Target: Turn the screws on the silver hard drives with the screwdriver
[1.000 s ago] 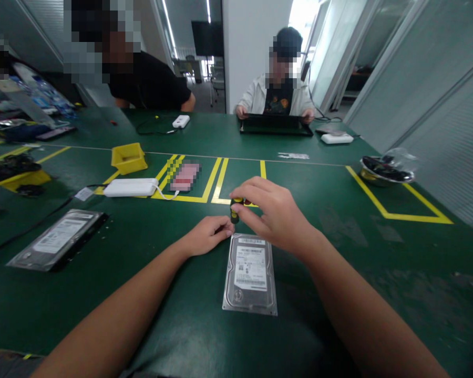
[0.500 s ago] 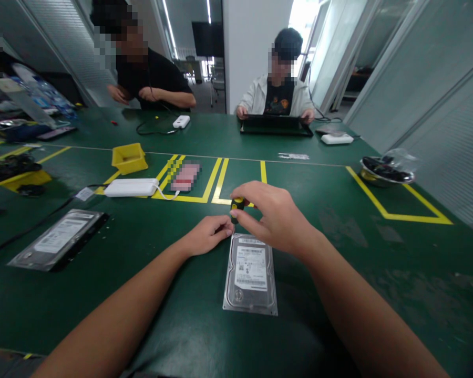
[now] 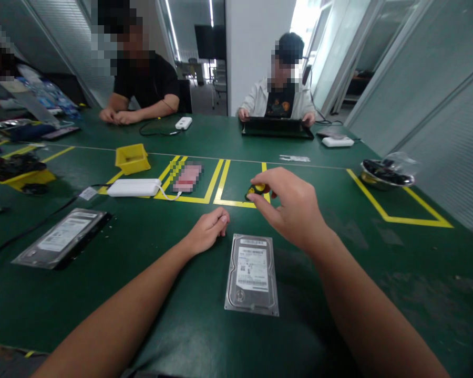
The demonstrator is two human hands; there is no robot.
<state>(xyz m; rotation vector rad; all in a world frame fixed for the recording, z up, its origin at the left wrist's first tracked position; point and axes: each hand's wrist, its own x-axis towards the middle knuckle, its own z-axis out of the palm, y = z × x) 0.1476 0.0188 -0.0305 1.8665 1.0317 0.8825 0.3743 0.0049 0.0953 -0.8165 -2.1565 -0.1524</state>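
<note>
A silver hard drive [image 3: 252, 274] lies label-up on the green table [image 3: 339, 247] right in front of me. My right hand [image 3: 289, 207] hovers beyond its far edge, fingers pinched on a small black and yellow screwdriver [image 3: 255, 190] over the yellow tape line. My left hand [image 3: 207, 231] rests loosely curled on the table to the left of the drive's far corner; what, if anything, it pinches is too small to tell.
A second hard drive [image 3: 61, 244] lies at the left. A white power bank [image 3: 133, 187] with cable, a yellow bin [image 3: 132, 158] and a metal bowl [image 3: 386, 172] sit farther back. People sit across the table, one at a black laptop [image 3: 276, 127].
My right hand has lifted the screwdriver off the drive's far corner and carried it back and right. My left hand has shifted slightly away from the drive.
</note>
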